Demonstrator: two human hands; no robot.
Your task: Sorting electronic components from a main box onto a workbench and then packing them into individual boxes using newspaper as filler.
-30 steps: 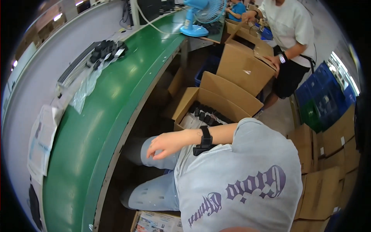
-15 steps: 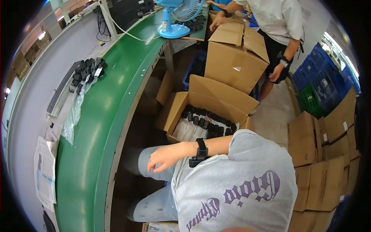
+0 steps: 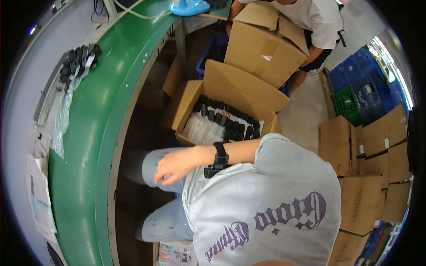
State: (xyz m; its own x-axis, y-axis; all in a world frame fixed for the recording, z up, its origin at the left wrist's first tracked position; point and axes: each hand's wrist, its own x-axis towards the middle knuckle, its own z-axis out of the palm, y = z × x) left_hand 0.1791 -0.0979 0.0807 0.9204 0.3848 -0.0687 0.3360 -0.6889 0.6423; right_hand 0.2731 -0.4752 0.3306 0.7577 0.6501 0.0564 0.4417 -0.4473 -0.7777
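My right hand [image 3: 172, 168] rests palm down over my thigh in light blue jeans [image 3: 163, 156], its fingers loosely spread and holding nothing. A black strap with a small black device [image 3: 217, 162] is round that wrist. My left hand is out of view. Beyond my right forearm, an open cardboard box [image 3: 239, 91] holds rows of small black blocky parts [image 3: 218, 117] on white paper sheets. What the parts are, I cannot tell.
Along the left runs a green workbench [image 3: 93, 119] with a pile of black parts [image 3: 79, 62], plastic film and a blue fan base [image 3: 190, 7]. Behind the open box stands a larger carton [image 3: 262, 48] with a co-worker. Stacked cartons [image 3: 361, 204] and crates [image 3: 348, 104] line the right.
The whole view has shifted, so the bench and boxes sit higher and further left. The co-worker has bent down behind the large carton. My right hand stays on my thigh.
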